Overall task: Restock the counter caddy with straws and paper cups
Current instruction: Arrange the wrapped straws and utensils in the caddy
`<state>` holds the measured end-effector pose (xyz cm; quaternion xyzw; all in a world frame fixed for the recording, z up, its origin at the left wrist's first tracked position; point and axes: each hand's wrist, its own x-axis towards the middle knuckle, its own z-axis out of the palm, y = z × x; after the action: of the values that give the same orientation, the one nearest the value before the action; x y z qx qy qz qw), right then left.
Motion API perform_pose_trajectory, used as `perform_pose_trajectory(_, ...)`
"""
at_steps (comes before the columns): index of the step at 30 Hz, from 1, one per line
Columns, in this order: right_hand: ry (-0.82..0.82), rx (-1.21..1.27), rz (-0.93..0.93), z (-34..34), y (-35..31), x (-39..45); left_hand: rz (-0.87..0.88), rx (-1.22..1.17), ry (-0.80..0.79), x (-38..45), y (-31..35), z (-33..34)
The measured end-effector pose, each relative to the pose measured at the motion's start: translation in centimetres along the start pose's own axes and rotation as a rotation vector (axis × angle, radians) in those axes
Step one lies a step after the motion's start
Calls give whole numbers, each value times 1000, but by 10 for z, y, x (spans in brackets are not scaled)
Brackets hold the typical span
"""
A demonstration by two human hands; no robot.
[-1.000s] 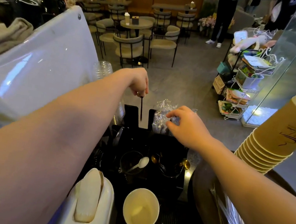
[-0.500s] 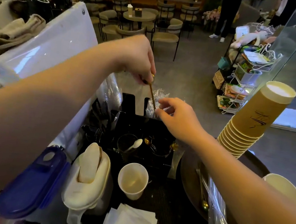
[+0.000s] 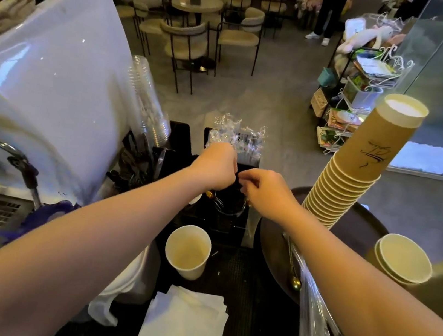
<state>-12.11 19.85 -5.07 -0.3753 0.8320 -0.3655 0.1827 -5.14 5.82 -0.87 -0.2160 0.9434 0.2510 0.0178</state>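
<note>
Lowered now, left hand [image 3: 214, 167] meets right hand [image 3: 264, 193], fingers curled, before wrapped straws [image 3: 237, 141]; grips unclear.

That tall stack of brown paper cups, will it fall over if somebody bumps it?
Probably, yes. The stack of paper cups is tall, narrow and already leaning on the round tray, so a nudge near the top could tip it. Paper cups look light, so it likely slides easily too.

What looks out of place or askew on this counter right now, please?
The tall cup stack on the round tray leans noticeably to the right, so it may topple. Loose wrapped straws lie across the tray's edge instead of standing in the caddy.
</note>
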Motion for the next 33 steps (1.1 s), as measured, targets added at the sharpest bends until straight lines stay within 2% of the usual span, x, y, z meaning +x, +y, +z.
perform_pose_trajectory(5,152,216,140,-25,43,-27,-35,-1,-23,10,-8,29)
perform_pose_trajectory(8,262,363,328,-30,78,-60,-71,6,-35,9,-12,39)
perform_pose_trajectory(10,316,365,449,-26,101,-82,-75,41,-58,6,-12,46)
perform_pose_trajectory(15,222,139,603,-17,134,-120,-68,117,-108,3,-1,48)
perform_pose_trajectory(20,106,-63,586,-12,137,-136,-6,338,-196,-16,20,44)
perform_pose_trajectory(23,88,-70,572,-15,138,-136,115,490,-40,-30,40,47)
perform_pose_trajectory(25,75,-81,567,-14,140,-136,282,419,85,-41,59,59)
perform_pose_trajectory(27,45,-152,548,-8,142,-139,361,263,76,-52,77,81)
perform_pose_trajectory(28,32,-193,539,-4,145,-140,323,174,6,-58,85,97)
perform_pose_trajectory(31,54,-258,580,8,151,-146,57,-63,-266,-65,97,153)
perform_pose_trajectory(33,118,-272,597,13,155,-149,-105,-141,-289,-61,92,186)
